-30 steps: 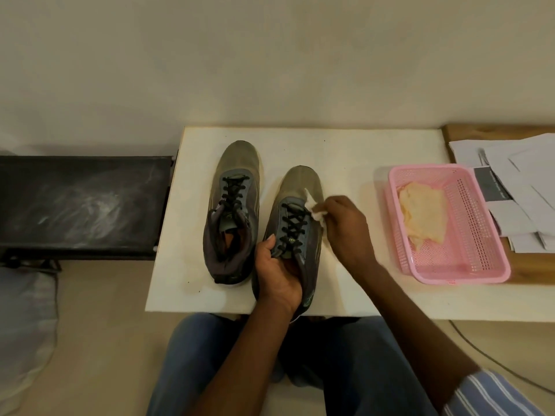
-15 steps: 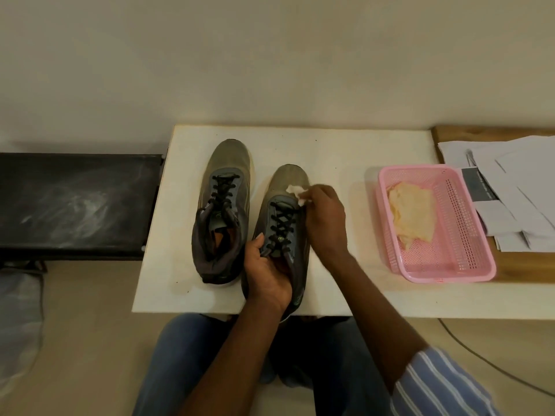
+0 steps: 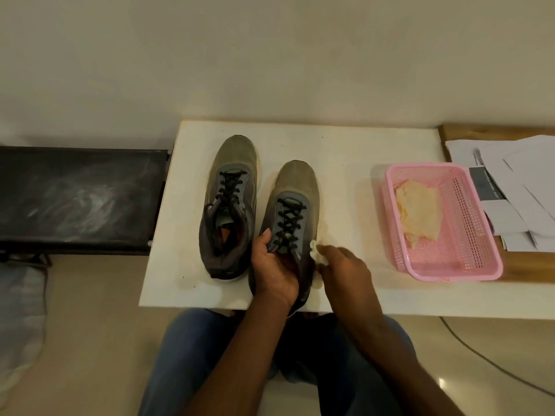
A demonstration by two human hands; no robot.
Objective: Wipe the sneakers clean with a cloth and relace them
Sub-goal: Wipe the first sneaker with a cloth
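left hand (image 3: pixel 274 273): grips the heel end of the right-side shoe (image 3: pixel 289 223), thumb by the lowest laces, fingers curled round the collar.
right hand (image 3: pixel 345 270): pinches a small white cloth (image 3: pixel 317 254), fingers curled on it, pressing it to the shoe's outer side just right of the left hand's hold.
cloth: bunched, mostly hidden under the fingers; a bit shows at the fingertips and another below them, against the shoe wall.
held shoe: toe points away from the person, heel overhangs the near edge of the white table (image 3: pixel 345 151); black laces (image 3: pixel 289 224) crossed up the front.
other shoe (image 3: pixel 229 205): just left of the left hand, flat on the table, also laced, tongue open, close beside the held shoe; can't tell if they touch.
pink basket (image 3: pixel 477 223): well right of the right hand, on the table, yellowish rag (image 3: pixel 419 210) lying inside.
papers (image 3: pixel 516 187): beyond the basket, stacked loosely on a wooden top.
black bench (image 3: pixel 75 199): far left of both hands, beside the table.
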